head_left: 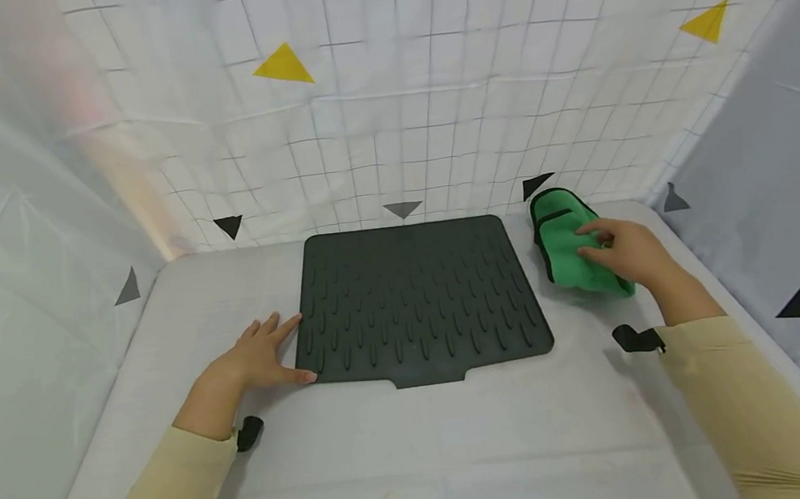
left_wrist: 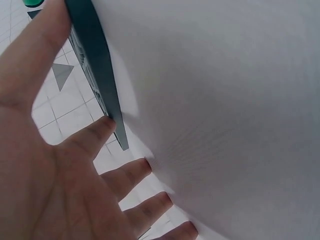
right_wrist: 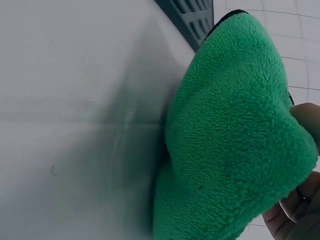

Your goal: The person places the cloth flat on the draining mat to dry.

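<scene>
A dark ribbed rubber mat (head_left: 413, 305) lies flat on the white table, with a small tab along its near edge. My left hand (head_left: 258, 358) is at its left side, fingers spread and fairly straight. In the left wrist view, the thumb and index finger of that hand (left_wrist: 55, 160) touch the mat's edge (left_wrist: 102, 65). To the right of the mat is a folded green terry cloth (head_left: 572, 252) with black trim. My right hand (head_left: 627, 250) pinches this cloth, which bulges in front of the fingers in the right wrist view (right_wrist: 230, 125).
White table covering (head_left: 436, 449) surrounds the mat. Behind it rises a grid-patterned white sheet (head_left: 414, 102) with yellow and black triangles. Plain sheets (head_left: 767, 186) hang on both sides. A black wrist device (head_left: 636, 338) sits at each cuff.
</scene>
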`<action>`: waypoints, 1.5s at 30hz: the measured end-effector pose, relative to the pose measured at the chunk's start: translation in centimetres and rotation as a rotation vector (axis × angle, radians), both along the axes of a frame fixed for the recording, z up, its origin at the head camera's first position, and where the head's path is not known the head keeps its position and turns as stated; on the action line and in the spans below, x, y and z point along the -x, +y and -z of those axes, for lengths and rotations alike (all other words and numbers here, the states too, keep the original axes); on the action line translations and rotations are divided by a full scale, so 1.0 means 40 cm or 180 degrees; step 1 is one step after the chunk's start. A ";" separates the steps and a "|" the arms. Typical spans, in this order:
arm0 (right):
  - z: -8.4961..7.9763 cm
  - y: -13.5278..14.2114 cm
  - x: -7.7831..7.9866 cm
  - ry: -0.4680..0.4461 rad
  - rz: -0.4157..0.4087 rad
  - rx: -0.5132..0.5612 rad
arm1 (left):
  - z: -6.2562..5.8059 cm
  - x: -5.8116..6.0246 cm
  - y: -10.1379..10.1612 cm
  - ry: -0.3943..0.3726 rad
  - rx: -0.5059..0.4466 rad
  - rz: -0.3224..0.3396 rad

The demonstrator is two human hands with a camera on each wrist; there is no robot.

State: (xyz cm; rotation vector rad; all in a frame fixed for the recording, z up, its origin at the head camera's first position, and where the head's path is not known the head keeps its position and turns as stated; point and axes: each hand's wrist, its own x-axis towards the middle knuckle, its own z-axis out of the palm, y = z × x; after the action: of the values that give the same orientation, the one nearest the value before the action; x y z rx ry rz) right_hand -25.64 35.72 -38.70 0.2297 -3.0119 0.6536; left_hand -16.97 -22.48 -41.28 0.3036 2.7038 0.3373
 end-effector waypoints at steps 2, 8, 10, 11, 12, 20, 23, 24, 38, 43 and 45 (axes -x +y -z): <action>-0.009 -0.002 -0.006 0.0039 0.0007 0.0020 | 0.001 0.000 -0.001 -0.0004 0.0008 -0.0005; -0.044 -0.011 -0.024 0.0320 -0.0002 0.0023 | 0.001 0.002 -0.002 0.0035 -0.0007 0.0014; -0.058 -0.017 -0.029 0.0368 -0.0024 0.0055 | 0.002 0.003 -0.003 0.0031 -0.0001 0.0011; -0.065 -0.021 -0.032 0.0376 -0.0028 0.0076 | 0.003 0.003 -0.004 0.0029 0.0004 0.0014; -0.073 -0.025 -0.034 0.0378 -0.0030 0.0089 | 0.004 0.003 -0.003 0.0029 0.0003 0.0016; -0.126 -0.058 -0.053 0.0430 -0.0063 0.0082 | 0.002 0.001 -0.002 0.0050 -0.0018 -0.0001; -0.143 -0.074 -0.060 0.0433 -0.0047 0.0130 | 0.001 0.001 0.000 0.0038 -0.0023 0.0000; -0.148 -0.079 -0.061 0.0433 -0.0040 0.0150 | 0.001 0.001 0.000 0.0035 -0.0018 -0.0002; -0.230 -0.150 -0.057 0.0546 -0.0111 0.0389 | 0.012 0.005 -0.008 0.0073 0.0011 0.0002; -0.261 -0.182 -0.057 0.0549 -0.0167 0.0446 | 0.012 0.004 -0.010 0.0065 -0.0006 0.0005; -0.271 -0.195 -0.054 0.0556 -0.0198 0.0454 | 0.012 0.003 -0.010 0.0059 -0.0013 0.0010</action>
State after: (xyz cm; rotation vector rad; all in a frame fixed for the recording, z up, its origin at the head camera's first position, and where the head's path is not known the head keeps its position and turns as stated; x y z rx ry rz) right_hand -23.48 27.92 -27.84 0.3546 -2.7879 0.8048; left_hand -17.10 -22.88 -41.77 0.3138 2.7207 0.3409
